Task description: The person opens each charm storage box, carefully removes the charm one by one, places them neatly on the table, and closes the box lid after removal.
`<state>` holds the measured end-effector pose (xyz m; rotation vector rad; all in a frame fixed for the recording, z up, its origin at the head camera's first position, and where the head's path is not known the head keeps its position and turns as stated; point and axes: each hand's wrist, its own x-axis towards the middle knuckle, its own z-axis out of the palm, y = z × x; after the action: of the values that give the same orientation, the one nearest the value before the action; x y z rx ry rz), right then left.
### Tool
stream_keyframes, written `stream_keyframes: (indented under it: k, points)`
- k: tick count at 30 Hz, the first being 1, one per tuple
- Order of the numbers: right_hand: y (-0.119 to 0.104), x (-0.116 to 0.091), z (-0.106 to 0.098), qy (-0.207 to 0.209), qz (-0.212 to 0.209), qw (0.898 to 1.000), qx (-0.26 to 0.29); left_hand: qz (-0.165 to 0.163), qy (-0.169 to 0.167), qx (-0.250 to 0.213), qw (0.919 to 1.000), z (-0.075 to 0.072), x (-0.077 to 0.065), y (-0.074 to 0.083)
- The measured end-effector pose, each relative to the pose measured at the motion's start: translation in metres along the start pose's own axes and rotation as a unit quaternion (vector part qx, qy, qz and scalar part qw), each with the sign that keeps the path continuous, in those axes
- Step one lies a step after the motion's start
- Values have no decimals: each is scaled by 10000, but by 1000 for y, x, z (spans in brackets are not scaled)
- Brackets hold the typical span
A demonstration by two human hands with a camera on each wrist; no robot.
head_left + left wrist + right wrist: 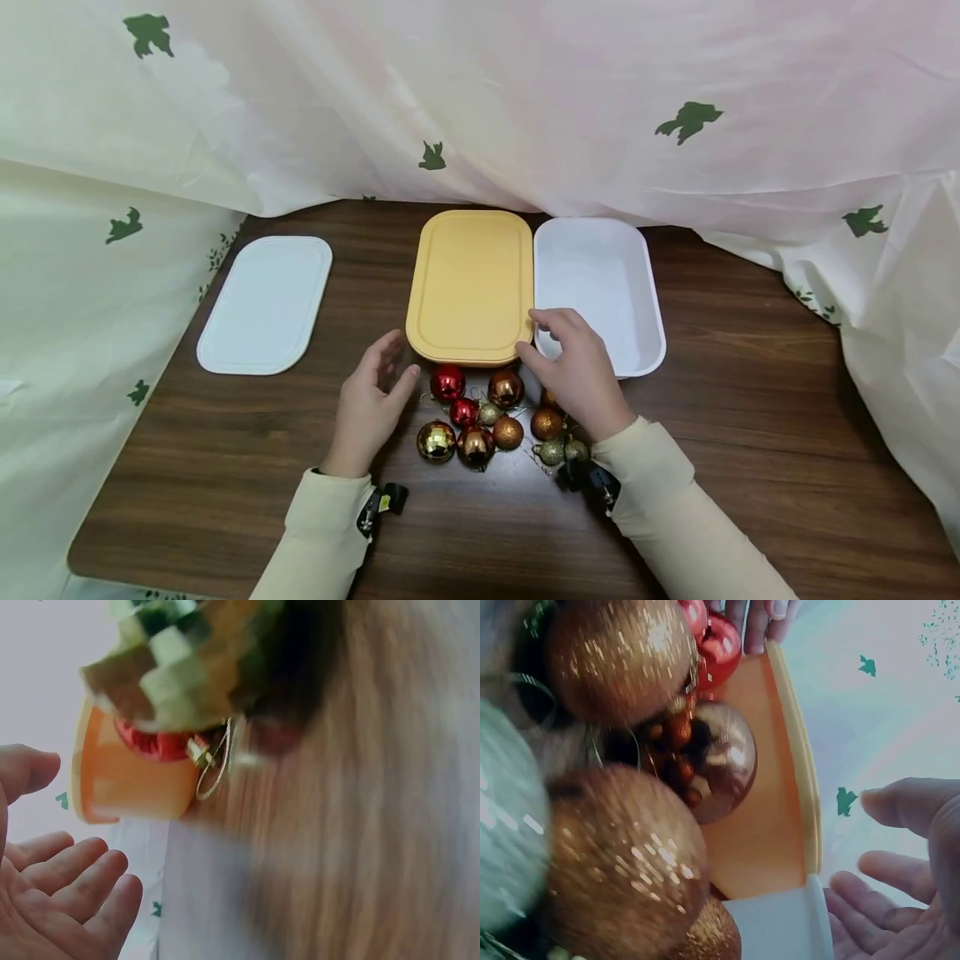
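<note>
My left hand (pixel 367 408), fingers apart and relaxed, is just off the front left corner of a box with a yellow lid (pixel 472 283). Over the front left corner of an uncovered white box (pixel 596 283) hovers my right hand (pixel 579 371); its thumb and fingers are spread beside the lid's front right corner, and contact is hard to tell. Neither hand holds anything. Between the hands lie several Christmas baubles: shiny red (pixel 447 383), gold (pixel 436 442), bronze (pixel 476 447) and glittery copper (pixel 622 862). My right hand and wrist hide some. The box's orange wall (pixel 131 776) shows in the left wrist view.
A flat white lid (pixel 266 304) lies on the brown wooden table (pixel 225 467) at the left. Pale cloth with green bird shapes (pixel 480 100) hangs behind and at both sides. The two boxes stand side by side at the table's back.
</note>
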<state>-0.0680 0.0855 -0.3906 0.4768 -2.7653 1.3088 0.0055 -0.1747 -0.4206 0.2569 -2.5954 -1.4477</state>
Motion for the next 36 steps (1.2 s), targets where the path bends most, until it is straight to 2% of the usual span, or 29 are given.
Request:
stream_keyframes:
  k: [3,6,11,16,21,24,27,31,36]
  points:
    - [-1,-10,0,327,-232,9990,211,56,132,77,9999,-8,-2,-4]
    - [-1,-19,2,463,-387,9977,293,104,358,199,9991,-20,-3,-12]
    - [2,-32,3,559,-629,9964,67,-56,922,626,9937,-54,-4,-28]
    - [13,-44,-2,1098,-1036,9884,-190,-764,1471,1058,9805,-101,1,-47]
    - [32,-52,-16,1848,-1084,9768,-67,-1634,1815,1319,9607,-150,8,-71]
    - [43,-53,-25,2245,-928,9700,41,-2083,1806,1456,9501,-172,11,-84]
    - [52,-53,-32,2538,-703,9647,75,-2323,1656,1539,9460,-185,13,-91]
    - [66,-52,-40,2704,-334,9622,15,-2536,1286,1747,9427,-192,18,-97]
    - [83,-49,-50,2746,72,9615,-27,-2793,785,2056,9347,-194,28,-106]
